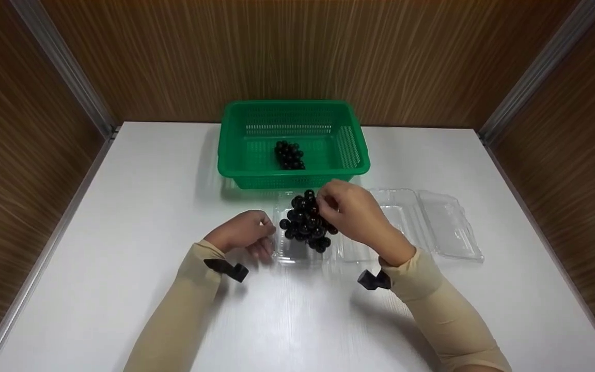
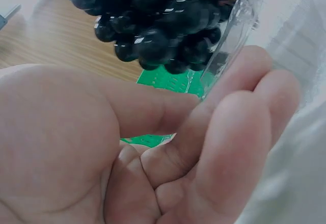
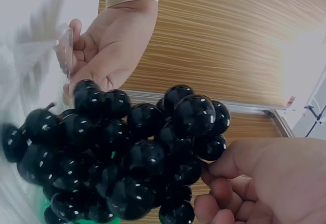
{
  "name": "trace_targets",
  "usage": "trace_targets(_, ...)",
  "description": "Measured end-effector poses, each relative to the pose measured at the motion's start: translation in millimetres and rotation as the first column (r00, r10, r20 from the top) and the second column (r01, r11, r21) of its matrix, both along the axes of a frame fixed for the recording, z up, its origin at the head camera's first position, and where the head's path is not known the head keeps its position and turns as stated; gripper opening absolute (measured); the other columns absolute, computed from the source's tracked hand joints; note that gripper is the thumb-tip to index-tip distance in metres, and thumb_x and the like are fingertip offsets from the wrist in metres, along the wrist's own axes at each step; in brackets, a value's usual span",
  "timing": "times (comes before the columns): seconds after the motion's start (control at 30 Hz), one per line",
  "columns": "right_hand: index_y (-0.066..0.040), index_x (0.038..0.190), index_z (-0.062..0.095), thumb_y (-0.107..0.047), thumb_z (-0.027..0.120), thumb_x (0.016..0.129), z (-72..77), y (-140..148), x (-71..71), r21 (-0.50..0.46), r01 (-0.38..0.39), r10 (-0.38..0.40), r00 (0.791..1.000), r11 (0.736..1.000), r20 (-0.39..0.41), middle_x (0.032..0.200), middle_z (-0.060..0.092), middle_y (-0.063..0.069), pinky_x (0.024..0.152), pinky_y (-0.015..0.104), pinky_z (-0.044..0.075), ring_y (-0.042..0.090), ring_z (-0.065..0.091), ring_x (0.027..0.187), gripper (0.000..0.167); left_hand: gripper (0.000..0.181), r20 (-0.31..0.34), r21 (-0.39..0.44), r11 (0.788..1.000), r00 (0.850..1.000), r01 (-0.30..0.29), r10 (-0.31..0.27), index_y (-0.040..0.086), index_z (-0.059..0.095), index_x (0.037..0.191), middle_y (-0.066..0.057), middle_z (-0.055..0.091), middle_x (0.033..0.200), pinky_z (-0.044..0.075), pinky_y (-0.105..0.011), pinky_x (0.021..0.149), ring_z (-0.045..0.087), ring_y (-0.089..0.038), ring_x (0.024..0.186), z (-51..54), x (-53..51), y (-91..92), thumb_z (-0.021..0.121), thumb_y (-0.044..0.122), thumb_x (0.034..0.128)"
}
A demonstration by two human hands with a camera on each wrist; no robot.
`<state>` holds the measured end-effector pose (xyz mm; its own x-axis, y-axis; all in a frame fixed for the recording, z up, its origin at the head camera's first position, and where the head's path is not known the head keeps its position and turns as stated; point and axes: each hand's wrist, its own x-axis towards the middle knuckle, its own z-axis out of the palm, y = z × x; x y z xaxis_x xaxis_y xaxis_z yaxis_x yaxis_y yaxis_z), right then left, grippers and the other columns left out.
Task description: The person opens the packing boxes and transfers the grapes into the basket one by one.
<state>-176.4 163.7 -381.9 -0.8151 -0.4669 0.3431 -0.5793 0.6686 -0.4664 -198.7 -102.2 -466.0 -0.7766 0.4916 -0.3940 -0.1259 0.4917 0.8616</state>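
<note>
A bunch of dark grapes [image 1: 305,222] hangs from my right hand [image 1: 351,209], whose thumb and fingertips pinch its top end. The bunch is over the left part of a clear plastic box [image 1: 297,261]; whether it touches the bottom cannot be told. My left hand [image 1: 246,232] pinches the box's left edge between thumb and fingers, as the left wrist view shows at the clear wall [image 2: 226,48]. In the right wrist view the grapes [image 3: 132,158] fill the lower left, beside the right fingers.
Behind the box stands a green perforated basket [image 1: 292,179] with another dark grape bunch [image 1: 290,155] inside. More clear plastic [image 1: 450,225], like a raised lid, extends to the right. Wood-patterned panels [image 1: 287,51] enclose the white table [image 1: 137,206] at back and sides.
</note>
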Motion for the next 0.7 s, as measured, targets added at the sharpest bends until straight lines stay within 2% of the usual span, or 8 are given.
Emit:
trace_targets(0.13,-0.008,0.086,0.067,-0.005,0.062,0.095,7.5,-0.6,-1.7,0.020,-0.005,0.006,0.999,1.000,-0.037,0.078,0.057,0.000,0.063,0.033,0.044,0.016,0.052,0.071,0.011,0.021,-0.009,-0.064,0.997,0.999,-0.043,0.042,-0.003,0.059,0.102,-0.012,0.074,0.076,0.060,-0.034,0.060,0.072,-0.019,0.060,2.2,1.8,0.9,0.055,0.017,0.1039)
trace_targets(0.23,-0.008,0.086,0.068,-0.006,0.062,0.095,12.1,0.5,-2.9,0.048,0.007,-0.005,0.999,0.999,-0.042,0.078,0.058,0.000,0.062,0.033,0.044,0.016,0.052,0.070,0.011,0.022,-0.044,-0.117,0.991,0.997,-0.060,0.056,-0.002,0.061,0.102,-0.011,0.073,0.076,0.059,-0.034,0.062,0.071,-0.018,0.060,3.5,2.8,2.1,0.058,0.019,0.1025)
trace_targets(0.5,-0.007,0.088,0.069,-0.008,0.061,0.096,22.4,3.4,-6.6,0.068,0.043,-0.042,0.999,0.997,-0.023,0.079,0.059,0.002,0.061,0.033,0.044,0.018,0.053,0.070,0.011,0.028,-0.204,-0.258,0.964,0.979,-0.071,0.018,0.005,0.066,0.082,-0.006,0.068,0.068,0.050,-0.032,0.064,0.061,-0.015,0.058,3.0,4.7,2.9,0.058,0.024,0.0997)
trace_targets(0.7,-0.007,0.086,0.069,-0.008,0.062,0.096,26.3,4.5,-8.4,0.080,0.053,-0.048,0.997,0.995,-0.055,0.077,0.059,0.002,0.061,0.033,0.044,0.018,0.053,0.069,0.012,0.039,-0.179,-0.262,0.962,0.983,-0.081,0.034,0.001,0.071,0.088,-0.008,0.070,0.069,0.050,-0.031,0.060,0.061,-0.016,0.059,7.4,5.3,2.9,0.058,0.035,0.1026)
